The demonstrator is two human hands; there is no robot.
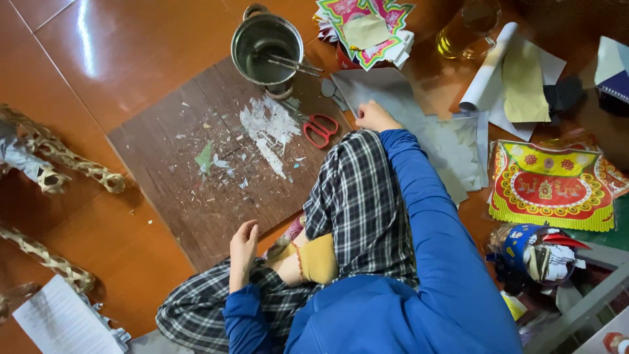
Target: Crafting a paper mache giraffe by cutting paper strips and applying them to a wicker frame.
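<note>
- Right hand (375, 117) rests, fingers curled, on the grey paper sheets (419, 124) far right, grasping nothing clearly.
- Left hand (243, 244) lies loosely open on the knee, empty.
- Red scissors (320, 130) lie just left of the sheets, on the wooden board (190, 190).

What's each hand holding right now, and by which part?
Nothing is gripped. The right hand rests flat on the grey paper sheet near its edge; the left hand lies on the plaid trouser leg, empty.

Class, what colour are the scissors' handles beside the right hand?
Red, on the scissors; clearest in the head view.
</note>
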